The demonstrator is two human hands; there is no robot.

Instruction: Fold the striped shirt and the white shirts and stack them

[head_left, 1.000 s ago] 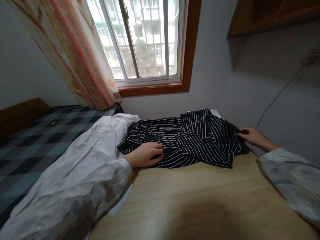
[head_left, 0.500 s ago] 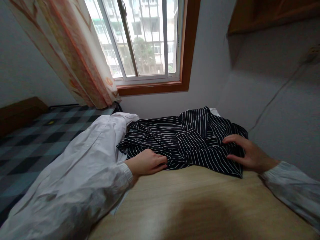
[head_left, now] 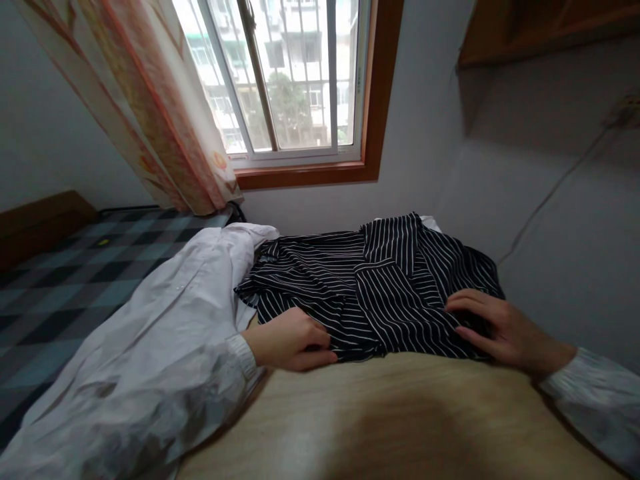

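A black garment with thin white stripes (head_left: 395,293), looking like a shirt, lies spread across the wooden table. At its near edge, my left hand (head_left: 293,340) has curled fingers closed on the cloth, thumb along the hem. My right hand (head_left: 515,333) rests at the garment's right end; its thumb and fingers are apart, with dark fabric between and beneath them. Left of the striped garment lies a white garment (head_left: 165,310) that looks like a shirt, partly behind my left sleeve. A bit of white cloth (head_left: 431,223) peeks out behind the striped one.
The wooden table (head_left: 395,413) has its front part nearest me. To the left stands a bed with a checked cover (head_left: 115,267). A window (head_left: 295,80) with a patterned curtain (head_left: 165,113) is behind. A wooden shelf (head_left: 540,33) and a cable (head_left: 550,190) are on the right.
Both hands have moved slightly nearer to me. The striped garment's near edge has come with them and lies straighter; the corner that stuck out at the right no longer shows.
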